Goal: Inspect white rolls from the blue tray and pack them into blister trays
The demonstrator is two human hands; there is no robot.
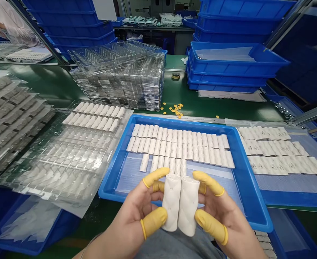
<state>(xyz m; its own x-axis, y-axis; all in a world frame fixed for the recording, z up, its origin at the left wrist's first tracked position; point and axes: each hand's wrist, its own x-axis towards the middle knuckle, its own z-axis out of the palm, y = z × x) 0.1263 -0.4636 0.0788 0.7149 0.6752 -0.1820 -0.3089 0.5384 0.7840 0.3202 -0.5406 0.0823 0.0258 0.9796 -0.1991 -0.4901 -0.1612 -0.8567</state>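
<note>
Two white, quilted-looking cylindrical pieces stand upright side by side between my hands, above the front of a blue tray [112,169]. My left hand [144,208], in yellow finger cots, is closed on the left white cylinder [172,203]. The right white cylinder [188,207] is gripped by my right hand [216,208], which wears the same cots. The two cylinders touch or nearly touch. Behind them, rows of similar white pieces [178,149] lie on the tray's pale lining, some with small dark marks. Part of the shortest row is hidden by my fingers.
Clear plastic trays [63,169] with white pieces lie left, beside a tall stack of clear trays [126,82]. More white pieces [280,151] lie right. Blue bins [228,72], yellow discs [177,109] and a tape roll [175,76] are behind. A person [7,25] is far left.
</note>
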